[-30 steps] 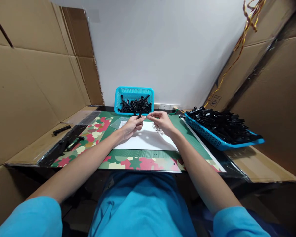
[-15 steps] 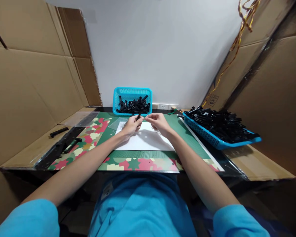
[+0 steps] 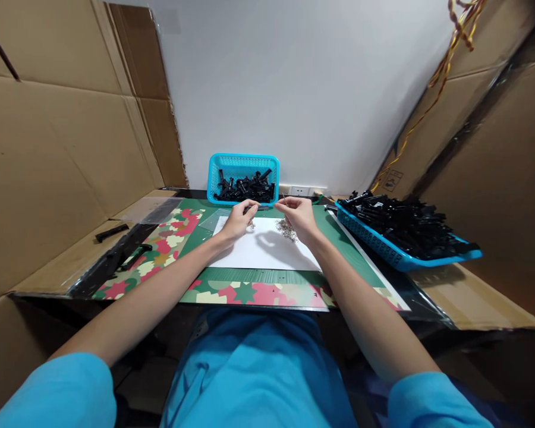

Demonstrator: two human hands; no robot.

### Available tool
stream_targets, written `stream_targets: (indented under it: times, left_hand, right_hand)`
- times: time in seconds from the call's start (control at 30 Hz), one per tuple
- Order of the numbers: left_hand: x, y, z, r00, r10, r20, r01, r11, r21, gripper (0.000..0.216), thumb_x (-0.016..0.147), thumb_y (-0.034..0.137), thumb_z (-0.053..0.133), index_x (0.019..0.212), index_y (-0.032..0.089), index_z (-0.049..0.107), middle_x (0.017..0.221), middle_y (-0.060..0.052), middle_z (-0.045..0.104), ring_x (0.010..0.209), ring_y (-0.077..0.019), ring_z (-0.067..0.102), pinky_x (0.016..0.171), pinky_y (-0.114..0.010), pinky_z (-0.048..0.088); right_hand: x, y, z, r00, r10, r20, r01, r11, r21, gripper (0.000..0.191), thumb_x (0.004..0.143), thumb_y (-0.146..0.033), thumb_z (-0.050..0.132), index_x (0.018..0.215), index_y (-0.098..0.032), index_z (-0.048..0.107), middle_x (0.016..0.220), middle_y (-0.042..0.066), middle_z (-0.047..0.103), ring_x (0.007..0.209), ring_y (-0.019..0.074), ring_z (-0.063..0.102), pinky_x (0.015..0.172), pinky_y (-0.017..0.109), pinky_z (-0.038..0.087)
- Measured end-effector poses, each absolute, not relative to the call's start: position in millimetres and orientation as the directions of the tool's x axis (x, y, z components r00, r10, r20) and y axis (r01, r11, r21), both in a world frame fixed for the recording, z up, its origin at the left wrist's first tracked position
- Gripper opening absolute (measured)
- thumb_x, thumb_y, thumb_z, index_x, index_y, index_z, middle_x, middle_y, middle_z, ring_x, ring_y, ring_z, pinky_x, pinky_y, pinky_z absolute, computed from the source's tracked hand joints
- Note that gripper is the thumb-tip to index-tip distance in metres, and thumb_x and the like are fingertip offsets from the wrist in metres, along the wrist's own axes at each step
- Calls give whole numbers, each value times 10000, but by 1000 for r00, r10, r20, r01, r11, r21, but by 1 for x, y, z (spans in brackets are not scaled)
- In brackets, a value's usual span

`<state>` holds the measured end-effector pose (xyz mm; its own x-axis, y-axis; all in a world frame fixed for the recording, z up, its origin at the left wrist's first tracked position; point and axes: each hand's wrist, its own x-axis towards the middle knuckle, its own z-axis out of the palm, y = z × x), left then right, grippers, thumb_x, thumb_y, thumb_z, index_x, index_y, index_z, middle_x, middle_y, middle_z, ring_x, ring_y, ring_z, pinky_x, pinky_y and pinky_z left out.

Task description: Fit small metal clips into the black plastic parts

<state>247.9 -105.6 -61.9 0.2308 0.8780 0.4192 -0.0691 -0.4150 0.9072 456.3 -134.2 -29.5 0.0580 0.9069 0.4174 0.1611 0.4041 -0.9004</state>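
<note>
My left hand is closed around a slim black plastic part, whose end points right toward the other hand. My right hand pinches a thin, pin-like piece, too small to make out well. A gap lies between the two hands. Both are above a white sheet. On the sheet, under my right hand, lies a pile of small shiny metal pieces; a few more show beside the left fingers.
A blue basket of black parts stands behind the hands against the wall. At the right, a fuller blue basket sits tilted. Loose black parts lie at the left. Cardboard walls close in both sides. Sockets line the back.
The hands have moved apart from each other. The black part in my left hand has swung from upright to nearly level, and the metal pile shows more. The view has shifted slightly.
</note>
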Motion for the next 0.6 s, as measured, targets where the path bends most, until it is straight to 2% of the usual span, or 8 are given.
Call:
stream_targets:
  times: [0.13, 0.23, 0.43, 0.6]
  left_hand:
    - [244, -110, -58, 242, 761, 601, 158, -643, 750, 235, 955, 384, 749, 1042, 166, 742, 878, -36, 690, 722, -133, 566, 649, -254, 443]
    - [242, -113, -57, 269, 727, 632, 218, -685, 695, 195, 947, 325, 767, 1058, 166, 787, 954, -67, 762, 759, -153, 625, 695, -282, 491]
    - [239, -115, -57, 302, 640, 706, 244, -768, 592, 138, 931, 177, 763, 1035, 197, 852, 1074, -101, 781, 918, -189, 717, 785, -323, 564]
    - [240, -120, -55, 331, 613, 718, 285, -790, 543, 193, 931, 174, 772, 1102, 217, 851, 1109, -99, 772, 960, -193, 720, 817, -338, 593]
  right_hand:
    - [457, -133, -30, 47, 912, 407, 201, 390, -899, 351, 773, -490, 826, 854, -152, 777, 606, 8, 579, 515, 108, 385, 498, 300, 297]
    - [458, -132, -31, 48, 918, 393, 242, 371, -896, 309, 770, -447, 817, 835, -148, 774, 614, 15, 583, 526, 108, 385, 513, 299, 301]
    - [461, -128, -35, 35, 910, 413, 335, 379, -863, 272, 766, -406, 786, 814, -138, 790, 673, 52, 636, 585, 134, 445, 543, 303, 331]
    - [463, -121, -42, 41, 879, 476, 410, 419, -810, 263, 737, -372, 779, 807, -120, 808, 755, 98, 709, 697, 185, 557, 593, 298, 387]
